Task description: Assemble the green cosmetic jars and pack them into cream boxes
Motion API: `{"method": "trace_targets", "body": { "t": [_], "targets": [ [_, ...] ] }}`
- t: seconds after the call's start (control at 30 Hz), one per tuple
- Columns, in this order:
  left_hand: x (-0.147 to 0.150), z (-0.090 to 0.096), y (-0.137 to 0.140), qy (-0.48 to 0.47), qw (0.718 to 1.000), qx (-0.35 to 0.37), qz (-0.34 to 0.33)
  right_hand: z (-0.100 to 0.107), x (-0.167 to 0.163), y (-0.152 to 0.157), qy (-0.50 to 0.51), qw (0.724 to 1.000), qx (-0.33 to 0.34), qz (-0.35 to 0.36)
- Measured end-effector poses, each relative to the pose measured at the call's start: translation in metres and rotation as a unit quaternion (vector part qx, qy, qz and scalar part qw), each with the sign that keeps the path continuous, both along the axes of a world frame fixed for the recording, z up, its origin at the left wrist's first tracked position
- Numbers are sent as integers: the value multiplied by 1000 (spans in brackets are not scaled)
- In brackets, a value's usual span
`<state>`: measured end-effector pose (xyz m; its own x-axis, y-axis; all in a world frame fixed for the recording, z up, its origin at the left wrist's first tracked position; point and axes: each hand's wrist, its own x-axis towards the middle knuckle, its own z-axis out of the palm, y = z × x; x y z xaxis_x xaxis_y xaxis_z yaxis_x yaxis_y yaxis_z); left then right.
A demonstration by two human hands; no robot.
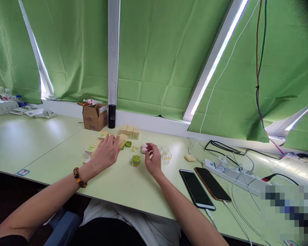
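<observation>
My left hand (105, 151), with a beaded bracelet on the wrist, has its fingers bent over a small beige box (122, 138) and appears to grip it; its palm hides part of the boxes below. More beige boxes with green labels (90, 149) lie around it. My right hand (153, 160) is loosely curled, fingers apart from the thumb, beside small pale pink rolls (143, 149). Between the hands stands a clear square jar with a green lid (136, 160). Behind it are a green square lid (128, 144) and several small yellow pieces (133, 148). Clear jars (166, 155) stand right of my right hand.
Three beige boxes (129, 132) stand at the back near a cardboard carton (94, 118) and a black cylinder (112, 116). Two phones (197, 188) (212, 183), a pale lump (190, 158) and a power strip (233, 176) with tangled cables lie to the right.
</observation>
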<state>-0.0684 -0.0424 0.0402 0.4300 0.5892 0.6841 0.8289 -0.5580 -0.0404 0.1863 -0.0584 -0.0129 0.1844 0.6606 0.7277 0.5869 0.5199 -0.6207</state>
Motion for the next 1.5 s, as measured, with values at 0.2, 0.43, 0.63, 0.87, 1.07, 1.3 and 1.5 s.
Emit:
{"method": "trace_targets", "body": {
  "t": [0.2, 0.43, 0.63, 0.87, 1.07, 1.3, 1.5],
  "targets": [
    [47, 13, 14, -57, 991, 56, -106, 5, -9, -13, -85, 992, 72, 62],
    [91, 1, 25, -116, 978, 50, -167, 7, -11, -14, -121, 986, 67, 93],
    [89, -3, 16, -199, 928, -34, -312, 13, 0, -9, 29, 988, 71, 132],
    [77, -16, 46, -343, 805, -327, -358, 18, -2, -14, 53, 991, 46, 116],
    [74, -25, 48, -354, 774, -353, -389, 10, -8, -10, 74, 986, 44, 140],
    [61, -19, 28, -262, 891, -74, -362, 13, -4, -11, 24, 991, 68, 112],
    [54, -31, 28, -165, 899, 97, -395, 11, -1, -12, -54, 990, 104, 73]
  ]
}}
